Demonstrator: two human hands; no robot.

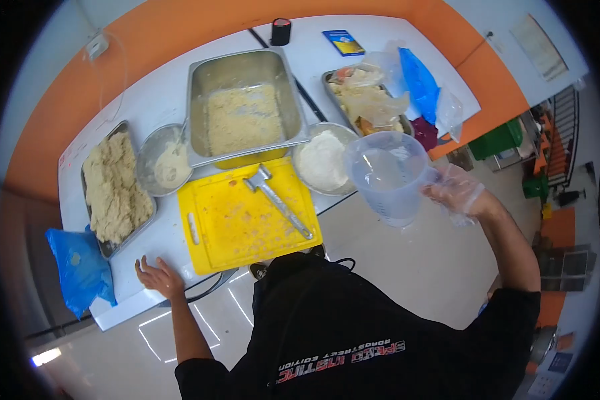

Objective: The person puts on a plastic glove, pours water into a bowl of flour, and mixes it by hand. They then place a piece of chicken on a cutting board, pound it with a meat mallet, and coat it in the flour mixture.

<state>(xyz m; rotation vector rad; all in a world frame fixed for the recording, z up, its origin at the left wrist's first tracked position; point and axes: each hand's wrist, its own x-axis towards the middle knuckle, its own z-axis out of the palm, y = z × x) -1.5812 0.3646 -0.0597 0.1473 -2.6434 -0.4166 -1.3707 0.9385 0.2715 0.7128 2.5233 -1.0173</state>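
Observation:
My right hand [453, 191], in a clear plastic glove, grips the handle of a translucent measuring jug [388, 175], held beyond the table's front edge, right of a bowl of white powder [325, 160]. Bare, with its fingers apart, my left hand [159, 277] is at the table's front left edge and holds nothing. Between the hands lies a yellow cutting board [240, 233] with small scraps and a metal meat mallet [278, 201] on it. Behind the board stands a deep steel pan [198, 110] with a crumbly pale layer inside.
At left are a tray of pale coated pieces [115, 190], a bowl of batter [170, 165] and a blue bag [81, 272]. Toward the back right are a tray with plastic-covered food [370, 100], another blue bag [420, 83], a blue-yellow packet [343, 43] and a black cup [281, 32].

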